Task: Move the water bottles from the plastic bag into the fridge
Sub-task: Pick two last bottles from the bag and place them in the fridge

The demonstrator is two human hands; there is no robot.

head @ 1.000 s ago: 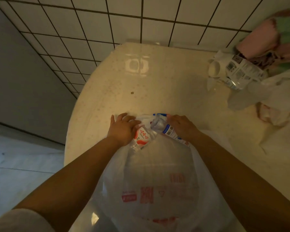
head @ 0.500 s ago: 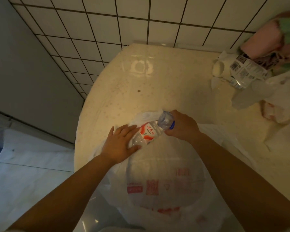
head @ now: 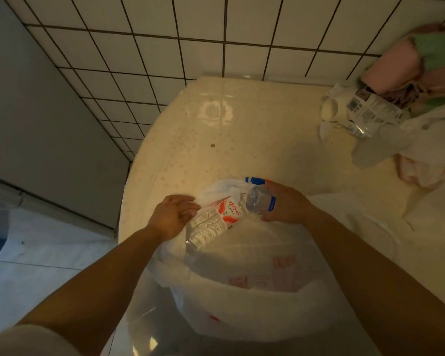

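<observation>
Since half a second ago the left hand (head: pixel 174 217) has gone from lying flat on the red-labelled water bottle (head: pixel 213 219) to curling its fingers round the bottle's side and the bag film beside it. That bottle has also come further out of the white plastic bag (head: pixel 254 291), lying tilted with its lower end towards the person. The right hand (head: pixel 284 205) grips a second clear water bottle (head: pixel 260 200) with a blue-edged label, its round end facing the camera, just beside the first bottle's far end. Both bottles sit at the bag's mouth, between the two hands; what else the bag holds cannot be made out. The bag rests on a cream round table (head: pixel 254 140). Crumpled clear wrappers (head: pixel 365 114) and pink-and-green cloth (head: pixel 421 60) lie at the table's far right, well apart.
</observation>
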